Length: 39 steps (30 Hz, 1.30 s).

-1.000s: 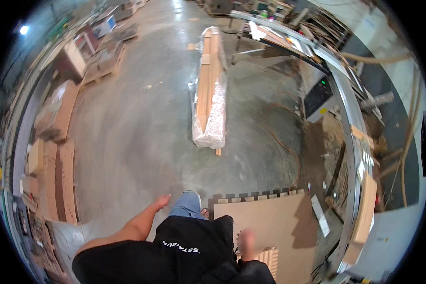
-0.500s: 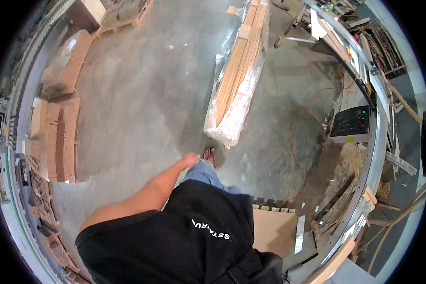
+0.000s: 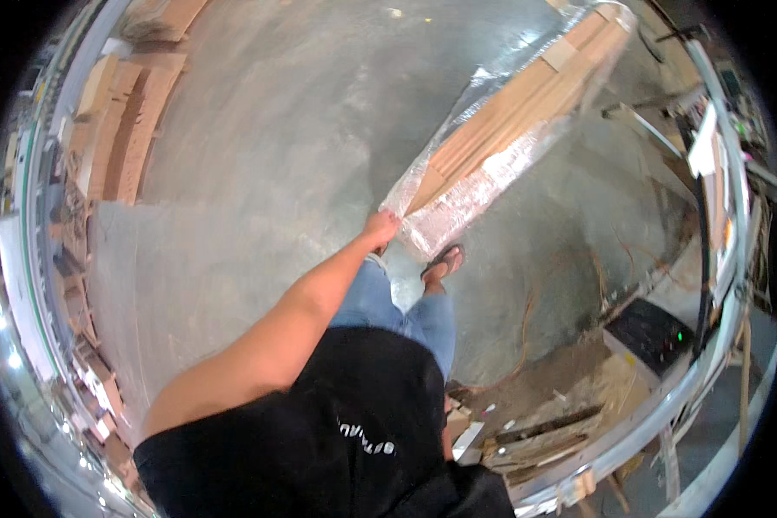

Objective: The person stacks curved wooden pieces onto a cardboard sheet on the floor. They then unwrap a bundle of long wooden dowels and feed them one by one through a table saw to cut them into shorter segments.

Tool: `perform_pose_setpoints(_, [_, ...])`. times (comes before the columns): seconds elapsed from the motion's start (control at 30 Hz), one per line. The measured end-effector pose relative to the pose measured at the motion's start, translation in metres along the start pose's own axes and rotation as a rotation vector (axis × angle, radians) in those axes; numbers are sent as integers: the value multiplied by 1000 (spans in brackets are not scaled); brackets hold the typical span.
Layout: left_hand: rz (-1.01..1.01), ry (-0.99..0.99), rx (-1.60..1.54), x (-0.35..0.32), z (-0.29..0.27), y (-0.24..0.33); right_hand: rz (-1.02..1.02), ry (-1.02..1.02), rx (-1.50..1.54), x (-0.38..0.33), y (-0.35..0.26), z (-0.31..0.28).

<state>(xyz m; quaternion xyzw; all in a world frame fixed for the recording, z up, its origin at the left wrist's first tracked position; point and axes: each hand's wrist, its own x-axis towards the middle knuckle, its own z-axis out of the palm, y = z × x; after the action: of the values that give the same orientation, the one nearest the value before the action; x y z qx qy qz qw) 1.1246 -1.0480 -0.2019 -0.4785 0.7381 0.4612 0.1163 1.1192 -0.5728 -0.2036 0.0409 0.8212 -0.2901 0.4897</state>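
Head view, looking straight down: the person's left hand reaches forward at the end of a bare, outstretched arm and meets the near end of a long bundle of boards wrapped in clear plastic film. The fingers seem curled against the crinkled film at the bundle's lower corner, though whether they pinch it or only press on it I cannot tell (the hand is small and seen from behind). From the hand the bundle runs away and to the right across the bare concrete floor, its far end near the top edge of the picture. The right hand is out of sight.

Just below and to the right of the hand, a foot in a sandal stands on the floor, close beside the bundle's wrapped end. Nearer the body come blue jeans and a black shirt.

Far off to the left of the hand, flat stacks of boards lie along the wall. To the right and below the hand, a dark box with a small green light sits among scraps and sawdust beside a long metal rail.
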Motion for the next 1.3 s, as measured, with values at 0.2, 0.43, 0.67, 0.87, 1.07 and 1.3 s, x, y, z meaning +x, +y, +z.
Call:
perform_pose_setpoints(0.2, [-100, 24, -49, 87, 99, -45, -37, 118, -123, 218, -70, 36])
perform_pose_setpoints(0.43, [-119, 120, -81, 207, 199, -47, -371, 735, -322, 476, -52, 136])
perform_pose_setpoints(0.67, [-242, 70, 257, 186, 220, -98, 1, 471, 275, 426, -132, 120])
perform_pose_setpoints(0.87, [-122, -156, 370, 199, 192, -74, -2, 524, 356, 445, -104, 121])
perform_pose_setpoints(1.07, [-255, -248, 497, 204, 205, -61, 71, 473, 198, 440, -122, 109])
perform_pose_setpoints(1.3, [-81, -233, 388, 202, 214, -109, 36, 456, 104, 448, -108, 106])
